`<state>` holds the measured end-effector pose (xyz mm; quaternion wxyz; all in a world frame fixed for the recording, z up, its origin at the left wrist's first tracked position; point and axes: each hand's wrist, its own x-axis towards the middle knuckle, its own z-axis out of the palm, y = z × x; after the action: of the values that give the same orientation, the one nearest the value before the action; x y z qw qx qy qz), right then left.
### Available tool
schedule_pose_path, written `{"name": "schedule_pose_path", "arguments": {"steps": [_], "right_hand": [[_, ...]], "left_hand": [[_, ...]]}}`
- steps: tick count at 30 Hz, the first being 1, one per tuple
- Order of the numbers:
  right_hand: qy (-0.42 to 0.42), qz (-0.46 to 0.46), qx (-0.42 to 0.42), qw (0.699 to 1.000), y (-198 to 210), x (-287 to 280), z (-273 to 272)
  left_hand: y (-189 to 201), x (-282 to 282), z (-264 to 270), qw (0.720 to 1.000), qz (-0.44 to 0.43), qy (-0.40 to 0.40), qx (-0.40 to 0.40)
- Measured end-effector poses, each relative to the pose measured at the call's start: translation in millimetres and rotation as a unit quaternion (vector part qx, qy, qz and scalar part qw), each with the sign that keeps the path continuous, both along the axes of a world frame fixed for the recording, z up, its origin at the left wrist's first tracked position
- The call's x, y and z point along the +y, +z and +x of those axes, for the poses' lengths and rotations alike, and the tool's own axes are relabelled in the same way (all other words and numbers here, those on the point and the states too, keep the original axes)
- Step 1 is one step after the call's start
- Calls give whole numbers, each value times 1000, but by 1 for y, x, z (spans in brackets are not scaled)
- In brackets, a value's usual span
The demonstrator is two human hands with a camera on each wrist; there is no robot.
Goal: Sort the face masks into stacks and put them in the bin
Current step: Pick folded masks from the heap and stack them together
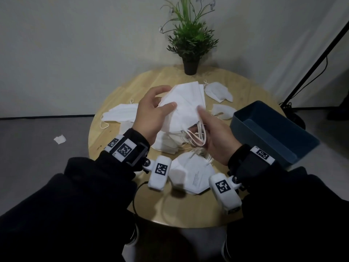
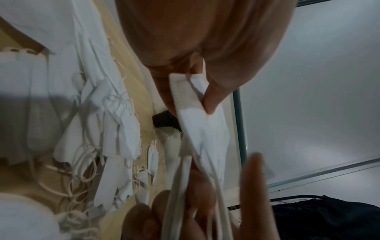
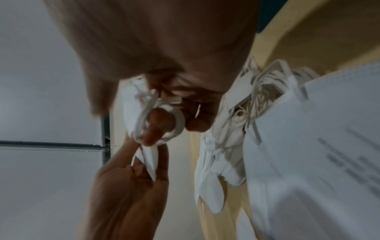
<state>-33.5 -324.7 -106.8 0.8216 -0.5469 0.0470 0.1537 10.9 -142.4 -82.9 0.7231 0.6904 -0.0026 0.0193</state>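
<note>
Holding a small stack of folded white face masks (image 1: 186,103) above the middle of a round wooden table (image 1: 188,207), a person in black sleeves works with both hands raised; the left hand (image 1: 151,114) pinches the stack's left edge, thumb on top and fingers curled behind; the right hand (image 1: 213,133) holds the lower right end, its index finger lying along the top mask while a curled finger hooks through the white ear loops (image 1: 198,137); directly beneath the held stack lies a messy heap of more white masks (image 1: 168,144) with tangled loops; another flat mask (image 1: 194,174) with faint printing sits nearer the person; further masks lie at the left (image 1: 120,114) and two more at the far right (image 1: 219,91); a dark blue bin (image 1: 273,129) stands on the table's right edge, just beside the right hand; a potted green plant (image 1: 190,44) stands at the table's far edge against a pale wall; a white scrap (image 1: 60,139) lies on the grey floor at left.
</note>
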Motion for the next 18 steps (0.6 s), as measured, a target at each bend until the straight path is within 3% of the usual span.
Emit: {"name": "schedule_pose_path", "arguments": {"steps": [2, 5, 7, 11, 12, 16, 18], "right_hand": [[-1, -101, -42, 994, -5, -1, 0], [-33, -123, -10, 992, -9, -1, 0], [-72, -64, 20, 995, -5, -4, 0], [-132, 143, 54, 979, 9, -14, 4], [-138, 152, 48, 977, 12, -14, 6], [-89, -81, 13, 993, 4, -15, 5], [-61, -132, 6, 989, -1, -19, 3]], "left_hand": [[0, 3, 1, 1000, -1, -4, -5], [2, 9, 2, 1000, 23, -4, -4], [1, 17, 4, 999, 41, 8, 1], [0, 27, 5, 998, 58, 10, 25], [-1, 26, 3, 998, 63, -3, 29], [-2, 19, -6, 996, 69, -50, 22], [0, 20, -8, 995, 71, -67, 35]]}}
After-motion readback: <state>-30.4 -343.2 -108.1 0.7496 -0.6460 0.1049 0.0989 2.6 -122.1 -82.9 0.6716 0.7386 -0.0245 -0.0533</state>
